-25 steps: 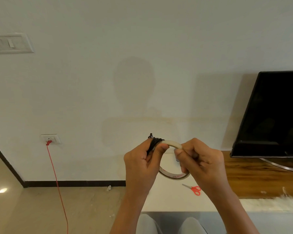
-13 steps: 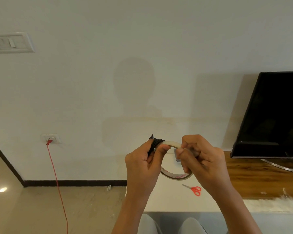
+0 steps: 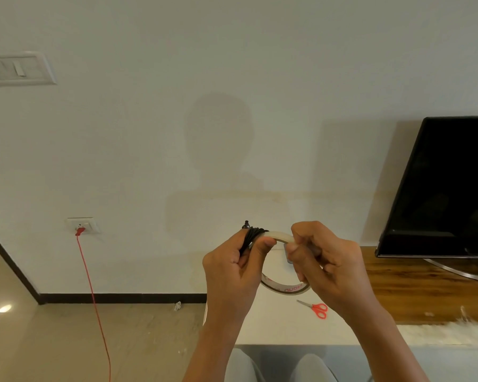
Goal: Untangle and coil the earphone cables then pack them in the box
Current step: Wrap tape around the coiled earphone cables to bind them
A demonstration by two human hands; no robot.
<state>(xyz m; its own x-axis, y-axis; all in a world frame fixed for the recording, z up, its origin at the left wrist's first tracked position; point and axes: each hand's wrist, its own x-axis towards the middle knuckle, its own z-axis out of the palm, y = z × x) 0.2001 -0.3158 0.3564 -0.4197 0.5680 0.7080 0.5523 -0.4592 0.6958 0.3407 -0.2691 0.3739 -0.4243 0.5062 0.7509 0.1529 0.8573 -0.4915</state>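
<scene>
Our left hand (image 3: 232, 274) curls around the coiled earphone cable (image 3: 250, 234) and presses it to the tape roll (image 3: 284, 289), raised above the table (image 3: 276, 326). Our right hand (image 3: 331, 268) pinches the roll's top edge; we should lift the tape end slowly, without loosening the coil

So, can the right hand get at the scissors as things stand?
Probably not right away: the right hand pinches the tape roll, which the left hand also holds with the cable. The scissors lie uncovered on the table beneath it, so once freed, likely yes.
</scene>
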